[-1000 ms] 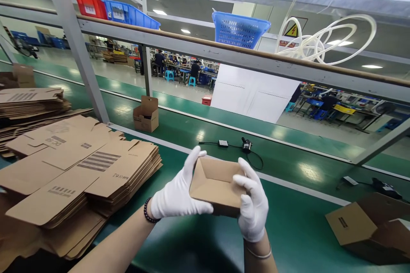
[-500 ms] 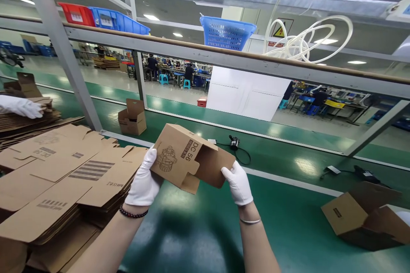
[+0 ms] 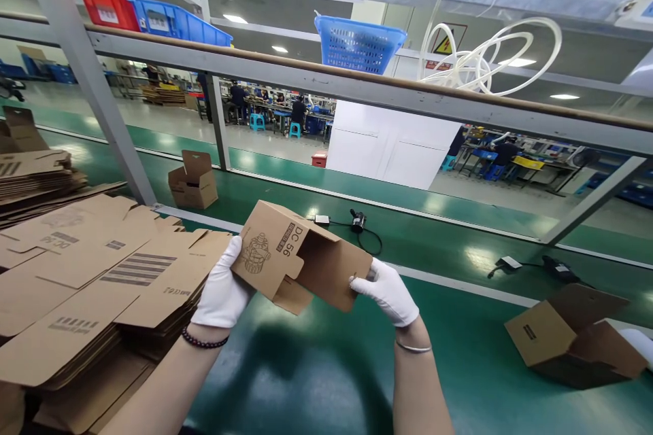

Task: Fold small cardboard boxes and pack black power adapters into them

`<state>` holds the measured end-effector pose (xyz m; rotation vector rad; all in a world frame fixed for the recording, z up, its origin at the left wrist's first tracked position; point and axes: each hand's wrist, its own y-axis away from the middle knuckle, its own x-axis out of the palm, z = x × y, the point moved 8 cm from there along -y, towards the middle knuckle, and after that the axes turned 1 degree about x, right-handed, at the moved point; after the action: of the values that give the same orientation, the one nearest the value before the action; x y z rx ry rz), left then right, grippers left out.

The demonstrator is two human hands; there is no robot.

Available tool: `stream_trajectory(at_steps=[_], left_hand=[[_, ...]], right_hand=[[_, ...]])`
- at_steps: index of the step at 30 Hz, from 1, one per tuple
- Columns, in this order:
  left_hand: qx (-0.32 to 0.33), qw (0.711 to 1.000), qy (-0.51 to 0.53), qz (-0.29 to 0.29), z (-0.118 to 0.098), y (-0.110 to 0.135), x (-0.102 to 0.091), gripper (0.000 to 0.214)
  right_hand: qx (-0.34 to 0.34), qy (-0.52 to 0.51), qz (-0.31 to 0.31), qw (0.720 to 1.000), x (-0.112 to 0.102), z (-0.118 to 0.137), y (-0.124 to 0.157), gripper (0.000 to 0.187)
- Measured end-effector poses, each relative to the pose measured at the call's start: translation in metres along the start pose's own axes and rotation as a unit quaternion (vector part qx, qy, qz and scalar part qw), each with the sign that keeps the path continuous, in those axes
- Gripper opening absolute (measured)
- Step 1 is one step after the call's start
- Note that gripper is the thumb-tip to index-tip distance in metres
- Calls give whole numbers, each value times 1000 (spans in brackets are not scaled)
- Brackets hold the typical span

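Observation:
A brown cardboard box [image 3: 270, 248] marked "DC 56" is held tilted above the green work surface, its open end facing right. My left hand [image 3: 222, 289], in a white glove, grips its left end, with the thumb at the near-left corner. At the right, my gloved right hand [image 3: 388, 291] pinches the edge of the long end flap [image 3: 337, 268]. A small flap hangs down at the lower front. Close to my left arm lies a stack of flattened cardboard boxes [image 3: 132, 272] with printed faces.
Opened boxes stand behind left [image 3: 194, 180] and at the right [image 3: 571, 340], where a white glove shows at the edge. Small black pumps with cables [image 3: 358, 221] lie on the green belt. A metal shelf rail [image 3: 286, 71] crosses above, carrying a blue basket [image 3: 360, 44] and coiled tubing.
My right hand has shifted slightly right and its grip on the flap has changed, with the wrist bent more. The view has moved a little; the gloved hand at far left is gone from view.

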<state>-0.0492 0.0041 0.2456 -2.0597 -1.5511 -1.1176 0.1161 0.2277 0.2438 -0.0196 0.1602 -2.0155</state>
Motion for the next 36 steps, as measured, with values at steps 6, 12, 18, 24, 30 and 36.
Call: stream_trajectory(at_steps=[6,12,18,24,30,36], left_hand=[[-9,1000,6,-9,-1,1,-4,29],[59,997,51,3,-26,-8,-15,29],[53,995,79,19,-24,-9,-18,28],[2,996,73,-41,-18,1,-16,27],[15,997,43,-63,-21,7,-14,26],[13,995,68,-67,-22,12,-7,26]], right_hand=[[14,31,-14,999,-4,-3,1,41],[-12,153,-296,943,-94,-14,6,75],[-73,154,-446,879,-144,-13,25,97],[-174,92,-487,851,-152,-3,39,69],[-207,42,-518,829,-161,0,50,44],[43,214,-437,873,-160,-36,20,72]])
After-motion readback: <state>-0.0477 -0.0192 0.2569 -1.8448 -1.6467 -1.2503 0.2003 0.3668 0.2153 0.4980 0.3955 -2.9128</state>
